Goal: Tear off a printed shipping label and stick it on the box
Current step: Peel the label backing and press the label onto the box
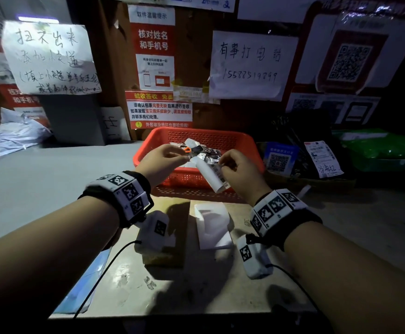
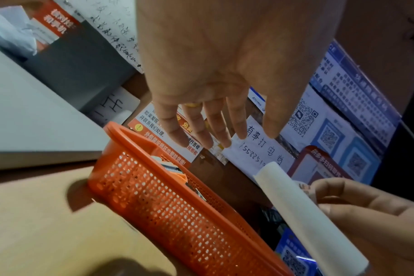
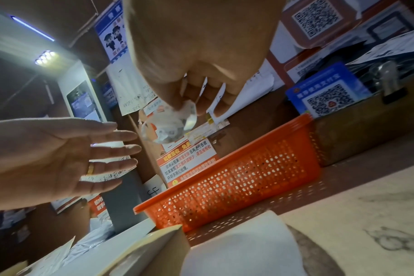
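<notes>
My right hand (image 1: 232, 165) pinches a curled white shipping label (image 1: 211, 174) with barcodes and holds it in the air over the front of an orange basket (image 1: 249, 150). The right wrist view looks into the rolled label (image 3: 170, 125) end-on, between thumb and fingers. My left hand (image 1: 170, 154) hovers beside the label's upper end with straight, spread fingers (image 2: 201, 127) and holds nothing. Below my left wrist, a brown cardboard box (image 1: 167, 237) sits on the table. A white curled sheet (image 1: 213, 225) lies right beside it.
The orange basket holds scissors and small clutter. A grey counter (image 1: 40, 177) with plastic mail bags (image 1: 11, 136) lies to the left. A blue QR stand (image 1: 278, 157), a labelled parcel (image 1: 322, 160) and a green bag (image 1: 377, 148) are to the right. Paper notices cover the back wall.
</notes>
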A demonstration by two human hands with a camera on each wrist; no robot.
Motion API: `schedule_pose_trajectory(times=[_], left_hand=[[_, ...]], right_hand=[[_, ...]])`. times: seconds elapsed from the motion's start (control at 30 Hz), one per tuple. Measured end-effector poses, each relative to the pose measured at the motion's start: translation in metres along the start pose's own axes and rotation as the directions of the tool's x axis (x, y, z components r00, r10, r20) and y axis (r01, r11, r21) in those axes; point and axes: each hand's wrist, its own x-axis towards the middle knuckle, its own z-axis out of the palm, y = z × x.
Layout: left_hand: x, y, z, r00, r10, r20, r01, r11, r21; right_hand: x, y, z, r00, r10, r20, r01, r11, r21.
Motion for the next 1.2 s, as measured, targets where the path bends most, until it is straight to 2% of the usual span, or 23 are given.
schedule_pose_trajectory(times=[0.13, 0.47, 0.57, 0.73, 0.93, 1.03, 1.2], left_hand=[[-0.008, -0.007, -0.016, 1.000, 0.011, 0.022, -0.013, 0.999, 0.053], [-0.026, -0.030, -0.025, 0.991, -0.071, 0.110, 0.075, 0.997, -0.035], [-0.031, -0.039, -0.027, 0.986, -0.078, 0.146, 0.084, 0.996, -0.034], [-0.040, -0.050, -0.030, 0.971, -0.126, 0.203, 0.158, 0.976, -0.149], [-0.042, -0.059, -0.032, 0.948, -0.187, 0.255, 0.236, 0.956, -0.174], [-0.041, -0.062, -0.031, 0.940, -0.224, 0.259, 0.278, 0.941, -0.195], [-0.043, -0.067, -0.028, 0.936, -0.260, 0.237, 0.326, 0.893, -0.311]], right_hand=[[0.001, -0.011, 0.018, 0.996, -0.025, 0.085, 0.023, 0.999, 0.023], [-0.008, -0.040, 0.062, 0.948, -0.127, 0.292, 0.113, 0.992, 0.063], [-0.008, -0.042, 0.068, 0.952, -0.104, 0.286, 0.081, 0.992, 0.094], [-0.010, -0.040, 0.076, 0.959, -0.053, 0.279, 0.012, 0.989, 0.147], [-0.013, -0.043, 0.081, 0.951, 0.004, 0.311, -0.056, 0.986, 0.157], [-0.012, -0.044, 0.081, 0.943, 0.018, 0.332, -0.089, 0.976, 0.199], [-0.011, -0.039, 0.085, 0.954, 0.071, 0.291, -0.134, 0.970, 0.201]])
